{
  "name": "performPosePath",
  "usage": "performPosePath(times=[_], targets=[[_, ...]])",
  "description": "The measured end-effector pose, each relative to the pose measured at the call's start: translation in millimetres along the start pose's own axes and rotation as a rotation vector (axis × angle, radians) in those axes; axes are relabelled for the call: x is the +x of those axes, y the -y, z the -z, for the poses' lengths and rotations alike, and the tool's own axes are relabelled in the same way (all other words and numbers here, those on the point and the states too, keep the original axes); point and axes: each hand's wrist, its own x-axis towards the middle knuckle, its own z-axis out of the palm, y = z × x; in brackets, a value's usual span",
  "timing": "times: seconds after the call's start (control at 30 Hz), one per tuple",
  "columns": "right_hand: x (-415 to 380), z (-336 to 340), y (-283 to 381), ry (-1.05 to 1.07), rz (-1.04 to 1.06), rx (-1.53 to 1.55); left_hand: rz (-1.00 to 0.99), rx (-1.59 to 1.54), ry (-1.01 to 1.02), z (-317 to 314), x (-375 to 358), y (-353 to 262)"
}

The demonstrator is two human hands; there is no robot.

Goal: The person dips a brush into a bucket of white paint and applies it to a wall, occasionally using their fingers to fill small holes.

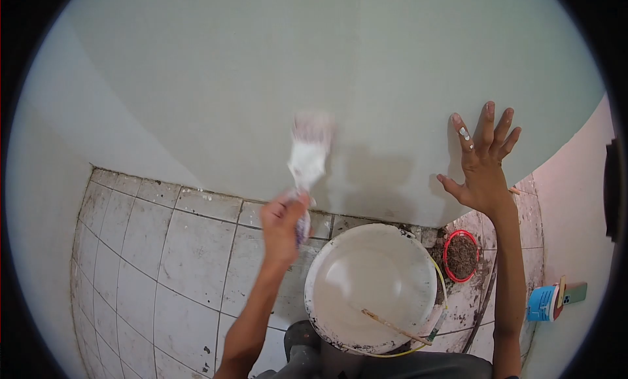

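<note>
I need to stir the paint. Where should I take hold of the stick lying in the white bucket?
Grip the stick at its lower right end, coming from the bucket's right rim. That end rests up near the rim, by the yellow handle; the other end lies down in the bucket.

Matt smooth wall [261, 85]; grimy glazed floor tiles [163, 261]; paint-caked plastic bucket [373, 287].

Left hand [282, 223] gripping paintbrush [307, 158] against wall [261, 65], right hand [485, 163] flat on wall, paint bucket [373, 289] between arms, stir stick [394, 327] inside, small bowl [461, 255] right of bucket
</note>
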Motion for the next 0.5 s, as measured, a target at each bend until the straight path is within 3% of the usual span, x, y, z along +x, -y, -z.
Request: performPosePath(times=[0.1,0.2,0.3,0.4,0.5], targets=[[-1.3,-0.2,-1.3,-0.005,-0.005,0.000,0.312,0.121,-0.065,30.5,-17.2,96.1],[-2.2,0.5,-3.0,-0.009,0.000,0.000,0.370,0.271,-0.053,52.9,-26.8,138.0],[-2.8,0.0,-3.9,-0.022,0.002,-0.010,0.346,0.151,-0.071,8.0,-17.5,50.8],[-5.3,-0.4,-9.4,-0.006,0.045,-0.080,0.084,0.030,0.019,-28.0,-10.1,-35.0],[-4.1,0.4,-7.2,-0.010,0.040,-0.068,-0.036,-0.063,0.071,-26.6,-9.6,-56.2]])
